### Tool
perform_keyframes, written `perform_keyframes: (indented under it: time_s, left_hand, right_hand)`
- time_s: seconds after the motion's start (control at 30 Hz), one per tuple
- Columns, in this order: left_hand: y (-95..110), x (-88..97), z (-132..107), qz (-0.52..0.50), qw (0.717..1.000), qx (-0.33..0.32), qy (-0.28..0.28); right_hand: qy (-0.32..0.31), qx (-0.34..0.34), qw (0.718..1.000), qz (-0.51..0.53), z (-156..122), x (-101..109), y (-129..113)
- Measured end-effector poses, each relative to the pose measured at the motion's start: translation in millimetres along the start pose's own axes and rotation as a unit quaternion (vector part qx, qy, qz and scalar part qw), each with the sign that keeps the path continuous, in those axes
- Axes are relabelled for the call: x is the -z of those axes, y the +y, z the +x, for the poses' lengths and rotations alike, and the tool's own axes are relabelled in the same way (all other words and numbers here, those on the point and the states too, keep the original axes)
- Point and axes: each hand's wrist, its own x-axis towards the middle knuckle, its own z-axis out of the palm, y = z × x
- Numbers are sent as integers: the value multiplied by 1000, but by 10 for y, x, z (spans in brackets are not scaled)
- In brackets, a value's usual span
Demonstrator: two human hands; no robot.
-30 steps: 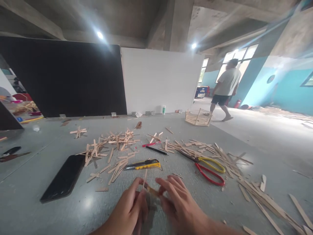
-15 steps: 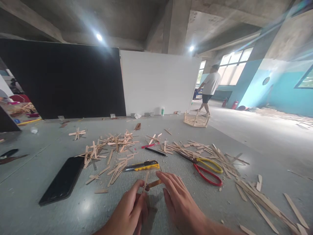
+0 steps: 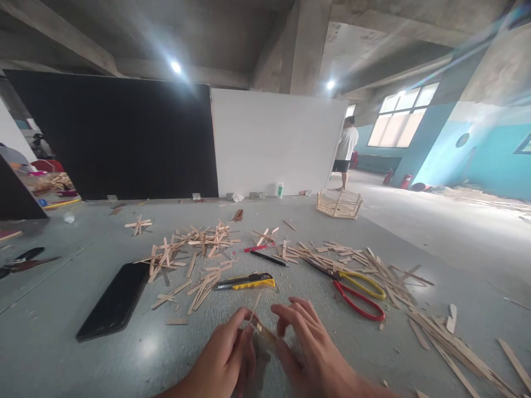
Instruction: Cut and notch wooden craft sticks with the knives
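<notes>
Low in the middle of the view, my left hand [image 3: 226, 356] and my right hand [image 3: 309, 348] meet over the grey floor. Both pinch a small piece made of thin wooden sticks [image 3: 260, 329], one stick pointing up between the fingertips. Just beyond lies a yellow utility knife [image 3: 249, 282]. Red and yellow scissors [image 3: 359, 292] lie to the right of it. Loose wooden sticks [image 3: 199, 251] are scattered across the floor ahead.
A black phone [image 3: 116, 301] lies at the left. A red pen and a black pen [image 3: 265, 253] rest among the sticks. A stick-built frame [image 3: 338, 203] stands farther back. A person [image 3: 344, 152] stands by the white board. More sticks trail off at right [image 3: 452, 345].
My hands have closed together again on the stick piece after the right fingers spread out half a second ago. The person in the background has walked left and farther away.
</notes>
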Motion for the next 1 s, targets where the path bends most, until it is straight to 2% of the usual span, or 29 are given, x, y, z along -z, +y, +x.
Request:
perform_keyframes:
  time_s: [0.07, 0.17, 0.3, 0.4, 0.6, 0.77, 0.87, 0.93, 1.0]
  left_hand:
    - [61, 7, -16, -3, 1000, -13, -9]
    - [100, 19, -27, 3, 999, -16, -27]
    - [131, 38, -42, 13, 1000, -24, 15]
    - [182, 54, -57, 38, 998, -36, 45]
    - [191, 79, -72, 38, 997, -53, 41]
    - [173, 72, -60, -43, 999, -16, -7]
    - [201, 59, -57, -72, 997, -18, -31]
    - [207, 64, -46, -80, 996, -32, -10]
    - [199, 79, -29, -92, 995, -37, 28]
  right_hand:
    - [-10, -4, 1000, 24, -13, 20, -33]
    - [-66, -24, 996, 49, -18, 38, -44]
    - [-116, -25, 991, 63, -2, 30, -12]
    - [-124, -36, 990, 61, 5, 26, 2]
    - [-135, -34, 990, 27, -31, 52, 42]
    - [-133, -16, 991, 14, -14, 87, 19]
    - [-141, -19, 990, -5, 13, 107, 9]
    - [-142, -41, 989, -12, 25, 109, 37]
    - [-126, -97, 987, -9, 30, 101, 84]
